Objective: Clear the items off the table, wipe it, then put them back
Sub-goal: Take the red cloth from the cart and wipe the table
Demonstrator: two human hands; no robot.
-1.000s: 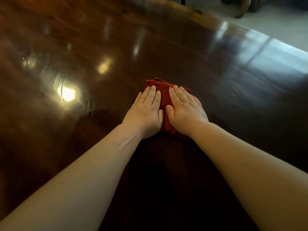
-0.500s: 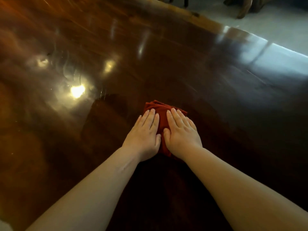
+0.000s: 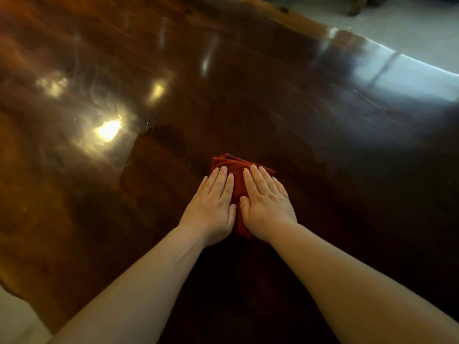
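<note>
A folded dark red cloth [image 3: 238,181] lies flat on the glossy dark wooden table [image 3: 323,150]. My left hand [image 3: 212,207] presses palm-down on the cloth's left half, fingers straight and close together. My right hand [image 3: 265,204] presses palm-down on its right half, thumb beside the left thumb. Only the cloth's far edge and a strip between the two hands show; the rest is hidden under my palms. No other items are on the table in view.
The table's far edge [image 3: 310,23] runs diagonally across the upper right, with pale floor [image 3: 409,33] beyond it. Wooden furniture legs [image 3: 357,6] stand on that floor at the top right. Pale floor also shows at the bottom left corner [image 3: 15,319]. Lamp reflections glare on the left of the tabletop.
Both hands with the cloth have slid back toward me across the table. The bottom-left table edge has come into view.
</note>
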